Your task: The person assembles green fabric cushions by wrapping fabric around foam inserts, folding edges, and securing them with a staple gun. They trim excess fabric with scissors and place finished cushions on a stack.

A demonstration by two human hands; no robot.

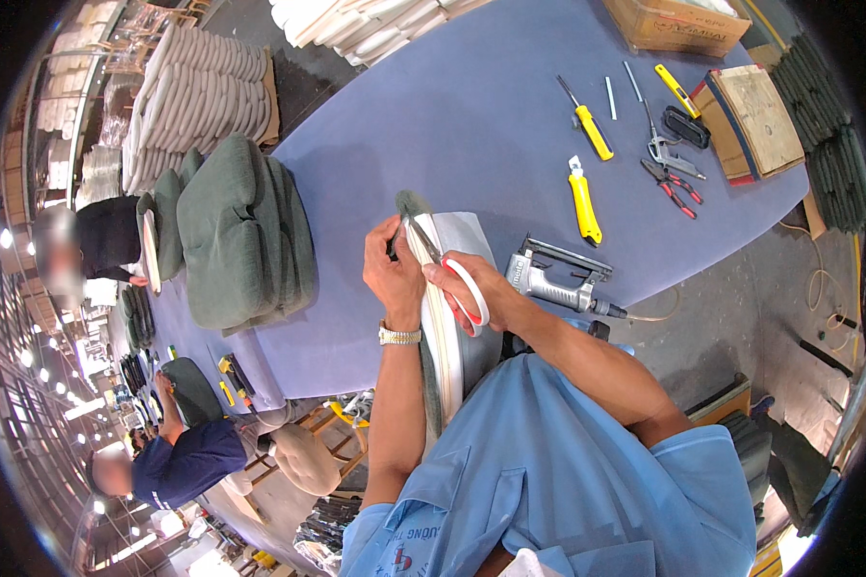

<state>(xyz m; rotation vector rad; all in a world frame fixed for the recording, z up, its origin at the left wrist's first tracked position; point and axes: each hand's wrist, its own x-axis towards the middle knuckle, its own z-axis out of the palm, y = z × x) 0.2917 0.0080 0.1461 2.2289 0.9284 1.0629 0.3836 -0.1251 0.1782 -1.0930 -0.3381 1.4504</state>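
A seat cushion [443,346] with green fabric along its side, a pale strip and a grey face stands on edge against my body at the table's near edge. My left hand [394,274], with a gold watch at the wrist, grips its far end, fingers closed round the fabric. Scissors [478,310] with red and white handles are in my right hand [486,288]; the loops show below the fingers. The blades point away from me, up against the cushion's edge by my left fingers. What lies between the blades is too small to tell.
A staple gun [558,284] with a hose lies just right of the cushion. Beyond it are a yellow utility knife [584,202], screwdriver [592,130], pliers [674,185] and a blow gun [662,152]. Green cushions [245,240] are stacked left. Two people [188,466] [111,236] work at far left.
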